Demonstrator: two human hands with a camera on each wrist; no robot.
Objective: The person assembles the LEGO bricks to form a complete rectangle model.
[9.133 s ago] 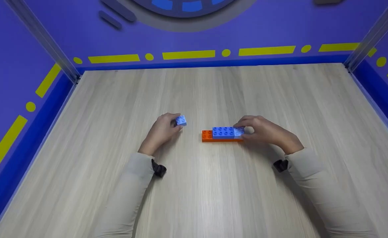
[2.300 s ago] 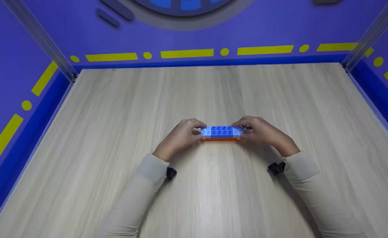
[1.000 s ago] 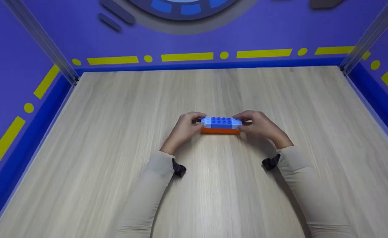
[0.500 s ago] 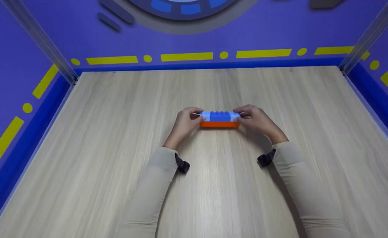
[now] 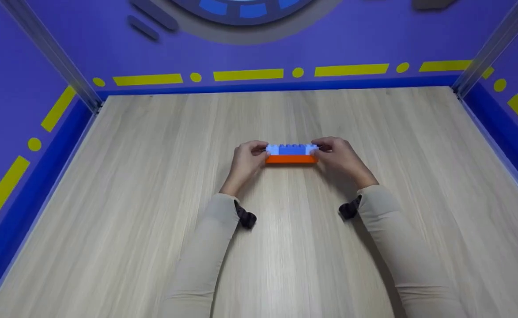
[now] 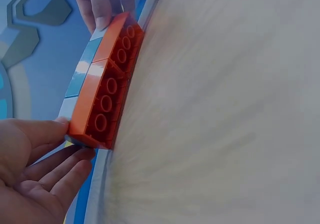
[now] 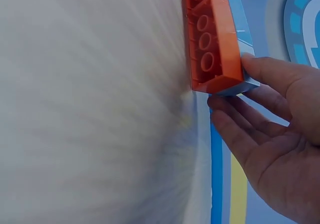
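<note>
A stack of toy building bricks is held between both hands, with its studs toward the back. Two orange bricks (image 5: 291, 159) end to end form its bottom layer; their hollow undersides show in the wrist views. On top sit a blue brick (image 5: 292, 151) in the middle and a light blue brick (image 5: 272, 150) at the left end. Another light blue brick (image 5: 309, 150) forms the right end. My left hand (image 5: 246, 164) pinches the left end between thumb and fingers. My right hand (image 5: 342, 158) pinches the right end likewise. Fingertips behind the stack are partly hidden.
The wood-grain table (image 5: 285, 247) lies under the hands. A purple-blue back wall (image 5: 250, 55) with yellow marks stands behind it, and similar side walls (image 5: 7, 110) flank it. A black wrist camera (image 5: 246, 218) sits at the left cuff, with its twin (image 5: 349, 209) at the right.
Earlier my left hand held one light blue brick apart; that brick then went onto the stack's left end. Since then both hands have moved the stack farther back and tilted its front face up.
</note>
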